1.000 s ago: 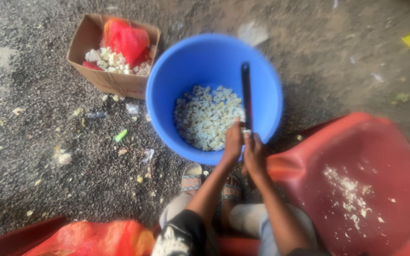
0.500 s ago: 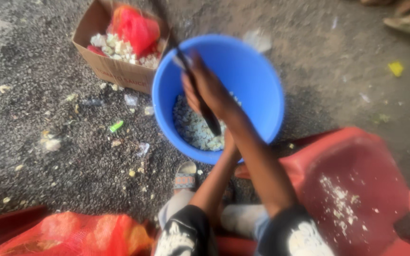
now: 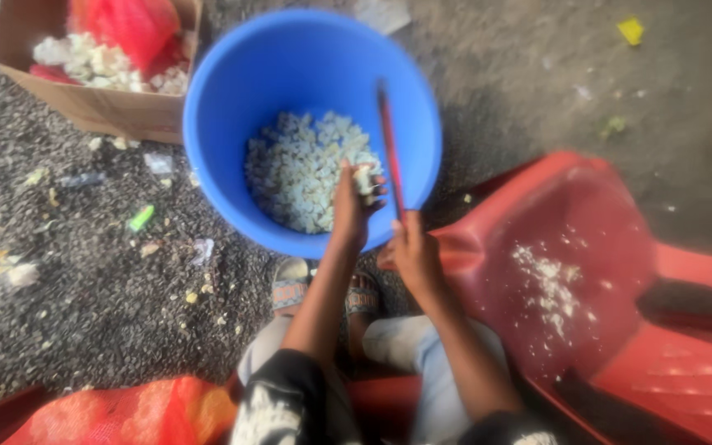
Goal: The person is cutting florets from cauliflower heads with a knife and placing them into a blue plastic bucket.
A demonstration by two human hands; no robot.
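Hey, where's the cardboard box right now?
In the head view the cardboard box sits on the gravel ground at the upper left, just left of the blue bucket, holding white scraps and a red mesh bag.

Basin (image 3: 232,99): blue plastic, smooth, faint sheen.
Chair (image 3: 587,239): red moulded plastic, glossy, dusted with white crumbs.
Box (image 3: 84,103): brown cardboard, matt.
Ground (image 3: 84,305): coarse grey gravel, rough.
Mesh sack (image 3: 117,412): orange-red netting.
Pieces in basin (image 3: 298,169): pale, lumpy, matt.
Long tool (image 3: 389,140): dark, material unclear.
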